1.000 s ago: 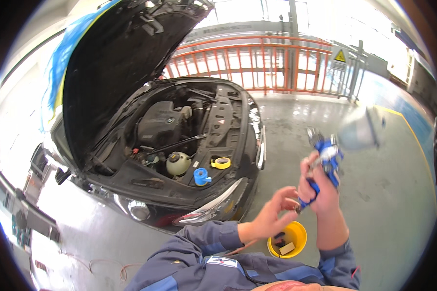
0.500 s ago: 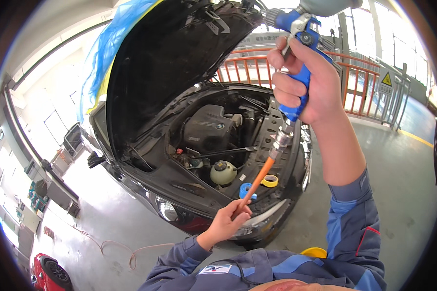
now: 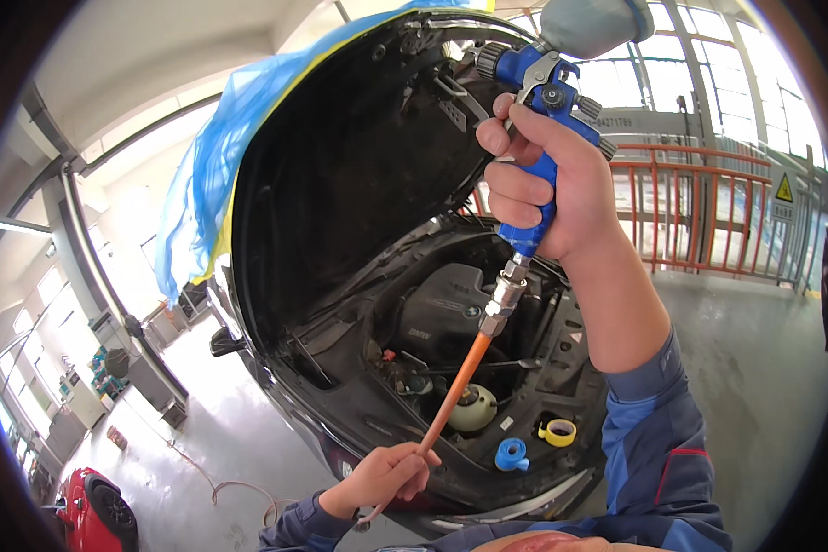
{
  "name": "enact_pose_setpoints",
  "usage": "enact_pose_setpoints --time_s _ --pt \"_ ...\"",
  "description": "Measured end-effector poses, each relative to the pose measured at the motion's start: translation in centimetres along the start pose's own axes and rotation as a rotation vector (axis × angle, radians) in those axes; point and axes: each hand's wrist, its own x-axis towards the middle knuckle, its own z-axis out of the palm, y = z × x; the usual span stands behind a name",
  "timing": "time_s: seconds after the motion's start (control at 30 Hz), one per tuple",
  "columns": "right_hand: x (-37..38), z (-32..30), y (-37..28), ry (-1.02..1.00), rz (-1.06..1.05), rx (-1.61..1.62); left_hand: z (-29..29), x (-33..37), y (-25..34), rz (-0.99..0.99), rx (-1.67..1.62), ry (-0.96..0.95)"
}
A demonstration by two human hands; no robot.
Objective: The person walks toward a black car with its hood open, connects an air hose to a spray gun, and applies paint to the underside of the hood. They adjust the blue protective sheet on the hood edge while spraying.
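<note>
While the right hand (image 3: 566, 189) holds the blue spray gun (image 3: 553, 96) aloft before the raised bonnet (image 3: 340, 193), its lower fingers are wrapped round the handle and its upper ones lie at the trigger lever; whether that lever is pressed cannot be told. The grey cup (image 3: 593, 26) sits uppermost, presumably so that any contents feed downward. From the metal coupling (image 3: 504, 299) beneath the handle, an orange hose (image 3: 458, 385) slopes to the left hand (image 3: 391, 477), whose fingers are curled round it, apparently to take its weight and guide it. Blue film (image 3: 202, 193) with a yellow border drapes the bonnet's outer side, likely as a shield. A yellow tape roll (image 3: 550, 440) and a blue tape roll (image 3: 515, 460) rest just beside each other at the engine bay's (image 3: 442, 308) edge, seemingly parked within reach.
</note>
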Motion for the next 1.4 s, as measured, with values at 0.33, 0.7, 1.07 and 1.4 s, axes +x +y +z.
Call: enact_pose_setpoints --time_s 0.33,0.7,1.07,1.4 --pt "3.8 -4.3 -2.0 -0.138 0.138 0.000 3.1 3.7 -0.4 -0.108 -0.117 0.169" --pt "3.5 -4.8 0.3 -0.055 0.134 -0.030 0.3 7.4 11.7 0.773 1.084 0.682" --pt "3.8 -3.4 3.5 0.036 0.161 -0.287 4.2 11.7 33.8 1.197 1.732 0.304" --pt "2.9 -2.4 3.2 0.020 0.148 -0.302 4.4 11.1 33.7 1.060 1.721 0.213"
